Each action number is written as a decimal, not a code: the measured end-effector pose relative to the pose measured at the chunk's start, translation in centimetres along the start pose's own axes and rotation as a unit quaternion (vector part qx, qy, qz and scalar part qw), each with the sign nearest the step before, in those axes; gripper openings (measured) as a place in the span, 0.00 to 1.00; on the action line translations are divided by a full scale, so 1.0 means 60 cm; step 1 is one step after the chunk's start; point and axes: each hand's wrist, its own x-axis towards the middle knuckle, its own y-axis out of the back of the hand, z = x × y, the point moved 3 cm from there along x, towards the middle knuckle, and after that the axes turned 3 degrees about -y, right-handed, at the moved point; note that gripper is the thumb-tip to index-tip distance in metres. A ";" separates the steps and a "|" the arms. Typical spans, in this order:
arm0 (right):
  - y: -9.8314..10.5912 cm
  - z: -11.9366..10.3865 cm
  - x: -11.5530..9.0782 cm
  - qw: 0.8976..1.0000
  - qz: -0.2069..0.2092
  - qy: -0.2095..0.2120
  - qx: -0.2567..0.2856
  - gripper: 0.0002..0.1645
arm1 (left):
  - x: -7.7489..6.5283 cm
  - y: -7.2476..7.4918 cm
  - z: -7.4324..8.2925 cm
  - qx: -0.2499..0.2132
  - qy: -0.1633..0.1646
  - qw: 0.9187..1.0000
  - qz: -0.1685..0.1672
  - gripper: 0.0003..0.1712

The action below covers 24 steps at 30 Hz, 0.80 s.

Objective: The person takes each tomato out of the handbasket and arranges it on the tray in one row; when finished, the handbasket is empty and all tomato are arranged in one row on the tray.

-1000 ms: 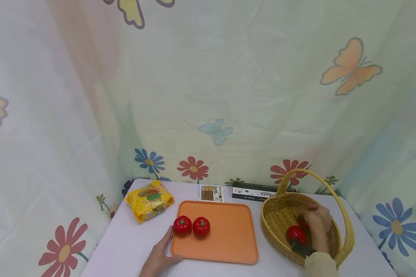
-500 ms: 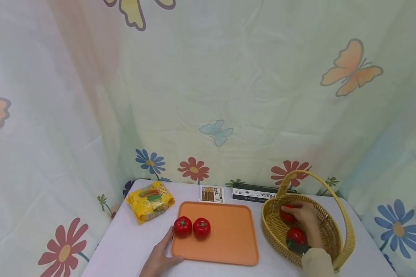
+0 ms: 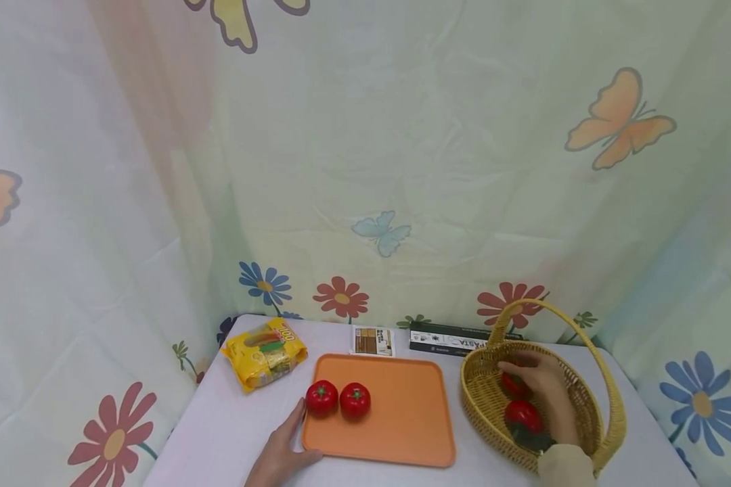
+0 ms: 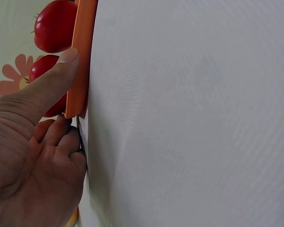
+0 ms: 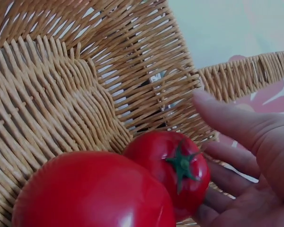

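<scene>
Two red tomatoes (image 3: 321,398) with green stems sit side by side on the left part of an orange tray (image 3: 405,412). My left hand (image 3: 280,452) touches the tray's near left corner, its thumb against the front rim and its fingers along the left side. Inside the wicker basket (image 3: 480,399), my right hand (image 3: 539,380) is beside a tomato (image 5: 180,165). The fingers rest against that tomato's side, while the thumb stands away from it. A smooth red, round thing (image 5: 94,194) lies in front, its top hidden.
A yellow food packet (image 3: 267,353) lies at the back left of the white table. Behind the tray are a small printed card (image 3: 373,340) and a long dark box marked PASTA (image 3: 441,340). The basket's tall handle (image 3: 585,341) arches over its right side.
My right hand moved the tomato towards the basket's back left, then slightly back to the right, and the thumb now stands off it. The left hand has stayed at the tray.
</scene>
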 end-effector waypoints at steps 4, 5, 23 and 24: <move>-0.001 0.001 -0.008 1.000 -0.005 -0.021 0.009 0.48 | 0.002 -0.001 0.001 0.001 -0.003 1.000 0.000 0.70; -0.003 0.002 -0.010 0.999 -0.006 -0.029 0.013 0.48 | 0.001 0.000 0.001 0.004 -0.007 1.000 -0.001 0.70; -0.011 0.014 -0.013 0.998 -0.039 -0.053 0.006 0.50 | -0.001 0.000 0.002 -0.001 0.002 1.000 0.003 0.70; -0.011 0.014 -0.014 0.997 -0.040 -0.057 0.012 0.50 | 0.000 0.000 0.002 -0.003 0.001 1.000 0.002 0.70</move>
